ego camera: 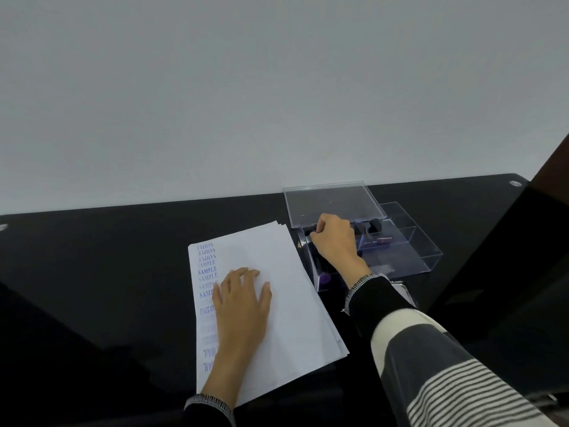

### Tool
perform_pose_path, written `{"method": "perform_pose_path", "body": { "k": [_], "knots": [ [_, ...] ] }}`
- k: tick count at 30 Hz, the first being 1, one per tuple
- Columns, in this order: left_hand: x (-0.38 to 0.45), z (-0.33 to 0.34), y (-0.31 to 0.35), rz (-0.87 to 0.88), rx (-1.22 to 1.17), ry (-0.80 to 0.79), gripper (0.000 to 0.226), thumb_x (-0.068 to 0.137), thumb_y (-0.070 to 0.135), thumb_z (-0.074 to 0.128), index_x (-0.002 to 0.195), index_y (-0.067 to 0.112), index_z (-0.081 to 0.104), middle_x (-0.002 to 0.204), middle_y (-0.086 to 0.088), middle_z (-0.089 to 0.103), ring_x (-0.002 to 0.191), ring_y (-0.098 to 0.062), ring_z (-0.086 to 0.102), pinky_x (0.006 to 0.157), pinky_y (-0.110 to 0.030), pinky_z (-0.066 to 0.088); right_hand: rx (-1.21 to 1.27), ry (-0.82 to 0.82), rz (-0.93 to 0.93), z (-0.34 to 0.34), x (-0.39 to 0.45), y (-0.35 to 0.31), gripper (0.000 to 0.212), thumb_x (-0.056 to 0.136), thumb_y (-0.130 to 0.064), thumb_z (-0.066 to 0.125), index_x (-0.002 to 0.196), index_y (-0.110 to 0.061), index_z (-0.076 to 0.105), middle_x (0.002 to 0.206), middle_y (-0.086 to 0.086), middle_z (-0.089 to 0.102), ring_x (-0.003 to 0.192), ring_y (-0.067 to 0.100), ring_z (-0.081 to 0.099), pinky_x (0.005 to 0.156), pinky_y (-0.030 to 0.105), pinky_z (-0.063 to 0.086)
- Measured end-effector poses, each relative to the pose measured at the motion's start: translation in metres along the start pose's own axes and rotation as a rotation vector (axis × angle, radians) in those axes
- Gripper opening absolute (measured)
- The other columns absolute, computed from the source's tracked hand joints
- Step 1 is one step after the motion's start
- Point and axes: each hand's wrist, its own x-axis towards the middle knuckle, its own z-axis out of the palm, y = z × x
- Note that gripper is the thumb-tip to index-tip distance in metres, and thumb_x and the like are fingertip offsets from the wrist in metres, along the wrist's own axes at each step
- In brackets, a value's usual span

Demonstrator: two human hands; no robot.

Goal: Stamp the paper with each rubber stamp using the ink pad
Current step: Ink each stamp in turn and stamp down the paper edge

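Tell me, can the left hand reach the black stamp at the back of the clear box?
Probably not easily. The left hand lies flat on the paper, and the right hand sits inside the clear box, between it and the black stamp.

From my remote seat I saw a glossy black table (107,257) against a pale wall. Directly on it lay a stack of white paper (286,291) — blue stamp marks down its left edge — and, just right of it, a clear plastic box (409,248) with compartments, lid open.

blk sleeves (378,300), striped cuffs, gry/wht bands
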Motion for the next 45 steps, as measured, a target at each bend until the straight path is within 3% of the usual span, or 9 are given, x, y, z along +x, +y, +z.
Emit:
{"method": "perform_pose_path", "body": {
  "k": [7, 11, 16, 20, 23, 28, 33, 39, 45],
  "knots": [
    [0.000, 0.000, 0.000, 0.002, -0.010, 0.017, 0.029, 0.094, 0.037, 0.052, 0.119, 0.023, 0.057, 0.127, 0.003, 0.052, 0.124, -0.020, 0.044, 0.114, -0.047, 0.024, -0.056, -0.035, -0.006, -0.003, 0.002, 0.000, 0.023, 0.087, -0.024, 0.065, 0.073, -0.007, 0.068, 0.068, 0.008, 0.067, 0.066, 0.022, 0.064, 0.069, 0.035, 0.057],
    [0.000, -0.001, 0.001, 0.008, -0.006, 0.019, 0.029, 0.094, 0.037, 0.053, 0.118, 0.022, 0.058, 0.126, 0.003, 0.053, 0.124, -0.020, 0.045, 0.114, -0.048, 0.025, -0.024, -0.034, -0.034, -0.002, -0.003, 0.001, 0.044, 0.093, -0.023, 0.058, 0.052, -0.010, 0.050, 0.049, 0.002, 0.048, 0.046, 0.015, 0.044, 0.057, 0.029, 0.047],
    [-0.002, -0.010, 0.004, -0.025, -0.077, 0.045, 0.020, 0.094, 0.028, 0.056, 0.109, 0.017, 0.063, 0.115, 0.003, 0.060, 0.109, -0.019, 0.053, 0.105, -0.038, 0.036, 0.128, 0.163, -0.137, -0.017, -0.031, -0.014, 0.025, 0.097, -0.022, 0.051, 0.083, -0.007, 0.066, 0.072, 0.004, 0.064, 0.067, 0.018, 0.059, 0.065, 0.031, 0.052],
    [0.000, -0.026, 0.003, -0.159, -0.257, -0.039, 0.021, 0.096, 0.022, 0.050, 0.112, 0.016, 0.062, 0.118, 0.004, 0.061, 0.107, -0.015, 0.054, 0.094, -0.030, 0.044, 0.307, 0.271, -0.201, -0.017, -0.080, -0.020, 0.013, 0.095, -0.008, 0.051, 0.096, -0.007, 0.064, 0.084, 0.001, 0.062, 0.078, 0.016, 0.059, 0.069, 0.025, 0.048],
    [-0.005, -0.043, -0.002, -0.282, -0.360, -0.002, 0.025, 0.096, 0.022, 0.051, 0.117, 0.016, 0.062, 0.123, 0.000, 0.060, 0.115, -0.019, 0.054, 0.104, -0.041, 0.042, 0.329, 0.316, -0.243, -0.007, -0.120, -0.014, 0.013, 0.092, -0.002, 0.052, 0.097, -0.006, 0.063, 0.088, 0.002, 0.061, 0.079, 0.016, 0.057, 0.066, 0.013, 0.042],
    [-0.026, -0.067, -0.019, -0.525, -0.191, -0.003, 0.041, 0.092, 0.032, 0.054, 0.129, 0.015, 0.051, 0.135, -0.011, 0.047, 0.123, -0.032, 0.043, 0.103, -0.050, 0.038, 0.035, 0.183, -0.034, 0.014, -0.164, 0.004, 0.015, 0.091, -0.007, 0.051, 0.104, -0.004, 0.056, 0.100, 0.010, 0.058, 0.090, 0.025, 0.051, 0.070, 0.030, 0.039],
    [-0.032, -0.080, -0.019, -0.598, -0.377, -0.140, 0.038, 0.094, 0.034, 0.049, 0.124, 0.013, 0.044, 0.118, -0.007, 0.050, 0.109, -0.026, 0.046, 0.079, -0.041, 0.050, -0.149, 0.037, 0.109, 0.020, -0.175, -0.005, 0.034, 0.097, -0.022, 0.044, 0.123, 0.000, 0.047, 0.124, 0.014, 0.049, 0.111, 0.027, 0.045, 0.094, 0.033, 0.038],
    [-0.024, -0.079, -0.022, -0.570, -0.350, -0.164, 0.034, 0.090, 0.037, 0.047, 0.116, 0.015, 0.050, 0.112, -0.007, 0.058, 0.099, -0.029, 0.057, 0.080, -0.047, 0.055, -0.079, 0.015, 0.120, 0.025, -0.178, -0.010, 0.032, 0.094, -0.015, 0.049, 0.123, 0.000, 0.047, 0.126, 0.014, 0.046, 0.114, 0.025, 0.044, 0.095, 0.030, 0.039],
    [-0.042, -0.075, -0.006, -0.495, -0.146, -0.136, 0.046, 0.095, 0.026, 0.048, 0.137, 0.010, 0.040, 0.140, -0.012, 0.041, 0.126, -0.032, 0.036, 0.104, -0.045, 0.032, -0.086, 0.018, 0.042, 0.021, -0.177, 0.003, 0.034, 0.096, -0.022, 0.052, 0.125, -0.006, 0.050, 0.125, 0.009, 0.050, 0.114, 0.022, 0.045, 0.095, 0.030, 0.042]
  ]
}}
